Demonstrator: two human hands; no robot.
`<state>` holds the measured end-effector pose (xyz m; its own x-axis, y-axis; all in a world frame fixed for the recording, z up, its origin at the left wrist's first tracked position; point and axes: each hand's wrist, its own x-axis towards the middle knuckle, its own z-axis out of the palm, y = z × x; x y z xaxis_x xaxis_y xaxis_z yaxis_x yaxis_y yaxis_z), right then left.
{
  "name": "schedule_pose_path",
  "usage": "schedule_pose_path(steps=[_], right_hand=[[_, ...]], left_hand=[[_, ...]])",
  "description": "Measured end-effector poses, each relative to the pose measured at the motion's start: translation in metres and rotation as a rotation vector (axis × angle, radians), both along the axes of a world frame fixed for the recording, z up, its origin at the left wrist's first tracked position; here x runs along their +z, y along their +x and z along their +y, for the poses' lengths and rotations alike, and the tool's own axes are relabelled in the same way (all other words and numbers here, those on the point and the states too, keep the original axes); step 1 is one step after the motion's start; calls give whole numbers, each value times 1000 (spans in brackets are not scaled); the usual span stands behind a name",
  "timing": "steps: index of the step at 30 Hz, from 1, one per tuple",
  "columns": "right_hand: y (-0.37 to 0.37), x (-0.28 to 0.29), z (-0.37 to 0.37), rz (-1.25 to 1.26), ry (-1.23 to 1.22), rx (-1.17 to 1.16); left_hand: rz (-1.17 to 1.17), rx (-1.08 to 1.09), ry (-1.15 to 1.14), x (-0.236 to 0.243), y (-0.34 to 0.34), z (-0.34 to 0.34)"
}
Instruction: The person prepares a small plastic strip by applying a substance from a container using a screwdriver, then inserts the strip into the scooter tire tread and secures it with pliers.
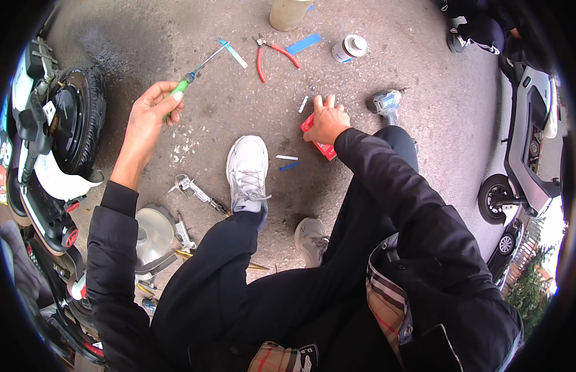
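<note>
My left hand grips a green-handled tool with a long thin metal shaft pointing up and right. My right hand grips a red box low over the ground. Above them lie red-handled cutters, a light-blue strip, a blue strip and a white can. Small white and blue strips lie beside my white shoe. A cordless drill is right of my right hand.
A scooter wheel is at left, near air-gun tools and a round translucent bowl. A grey vehicle stands at right. Another person's dark-clothed legs show at upper right. A beige container stands at the top.
</note>
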<state>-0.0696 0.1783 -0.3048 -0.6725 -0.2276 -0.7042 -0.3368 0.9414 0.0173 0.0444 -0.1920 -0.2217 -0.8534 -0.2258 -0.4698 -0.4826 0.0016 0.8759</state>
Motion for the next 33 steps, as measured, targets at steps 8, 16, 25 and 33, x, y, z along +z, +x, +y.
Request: schedule_pose_path(steps=[8,16,25,33], right_hand=[[-57,-10,24,218,-171,-34],[-31,53,-8,80,-1012,-438],[78,69,-104,-474,-979,-358],[97,74,-217,-869,-1192,-182]], left_hand=[[35,60,11,6,22,-6],[61,178,58,18,66,-13],[1,284,254,46,108,10],[11,799,439,9,118,27]])
